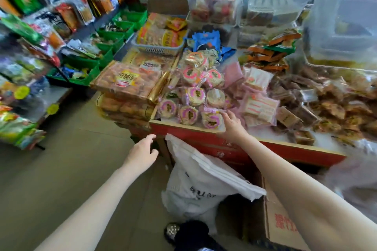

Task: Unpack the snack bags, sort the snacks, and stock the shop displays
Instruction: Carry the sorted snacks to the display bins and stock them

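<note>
Reaching forward, the right hand lies at the front edge of the red display stand, its fingertips touching the nearest of the round pink-labelled snack packs heaped just behind that edge; whether the fingers pinch the wrapper or only press it I cannot tell. The left hand hangs apart from it, off the stand's front left corner, fingers loose and holding nothing. A white snack bag stands on the floor below and between both arms, leaning against the stand's front. So the packs lie straight ahead of the right hand, which is clearly nearer; the heap runs back from the edge toward the blue packets.
</note>
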